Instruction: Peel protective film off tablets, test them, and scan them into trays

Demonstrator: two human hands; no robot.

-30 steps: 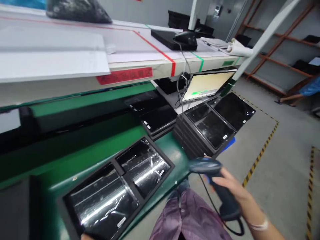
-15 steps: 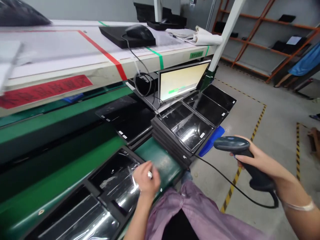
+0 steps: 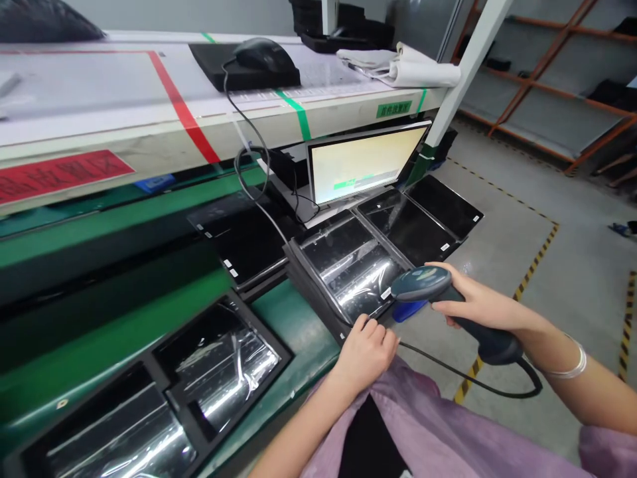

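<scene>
My right hand (image 3: 462, 299) is wrapped round the grip of a dark barcode scanner (image 3: 423, 285). The scanner's head is beside the white barcode label (image 3: 387, 293) on a glossy black display panel (image 3: 348, 255). That panel lies on a stack of black foam trays (image 3: 313, 292). At the stack's near edge is my left hand (image 3: 368, 348), its fingers curled; what they hold, if anything, is hidden. A cable (image 3: 458, 368) runs from the scanner's grip and passes behind my left hand.
A lit monitor (image 3: 368, 162) stands behind the panels, under a white shelf (image 3: 119, 86). Film-covered panels sit in a black tray (image 3: 179, 398) on the green conveyor (image 3: 298, 318), at left. More black panels (image 3: 408, 222) lie on the right. A mouse (image 3: 266, 54) rests above.
My left hand has moved right, from above the tray on the conveyor to the stack's near edge. My right hand has brought the scanner left, close to the panel's label.
</scene>
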